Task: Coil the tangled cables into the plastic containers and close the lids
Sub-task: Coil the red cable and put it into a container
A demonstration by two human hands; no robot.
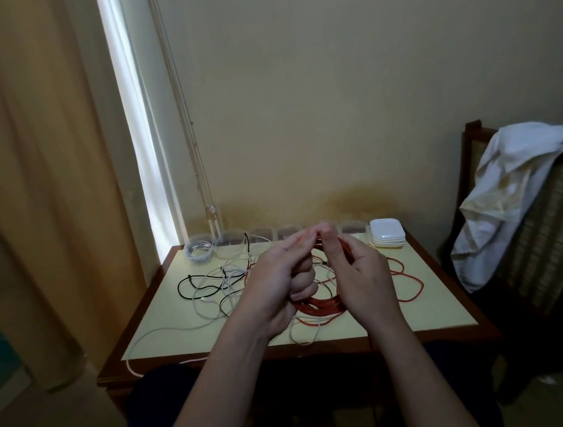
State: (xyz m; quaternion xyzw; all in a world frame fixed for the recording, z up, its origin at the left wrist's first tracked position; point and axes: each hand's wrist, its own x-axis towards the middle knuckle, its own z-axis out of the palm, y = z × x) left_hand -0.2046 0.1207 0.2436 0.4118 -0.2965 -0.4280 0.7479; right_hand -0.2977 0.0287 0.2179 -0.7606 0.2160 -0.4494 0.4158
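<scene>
- Head view: L hand [280, 282] raised over table [167, 327], lower fingers curled round bundled loops of red cable [319, 304]; index + thumb stretched up, meeting R fingertips.
- R hand [361, 274] just beside it, thumb + fingers pinching a strand of same red cable near top of bundle.
- Rest of red cable lying loose on tabletop to the right, under and past R hand.
- Tangle of white cables [226, 280] + 1 black cable [180, 289] on tabletop left of hands; 1 white strand hanging over front-left edge.
- Row of clear plastic containers [229, 244] along back edge by wall; leftmost container [199, 252] open-topped, w/ pale coiled cable inside.
- Stack of white lids [387, 236] at right end of row.
- Wooden chair [549, 222] right of table, white cloth [515, 156] draped over its back; curtain [28, 169] at left.
</scene>
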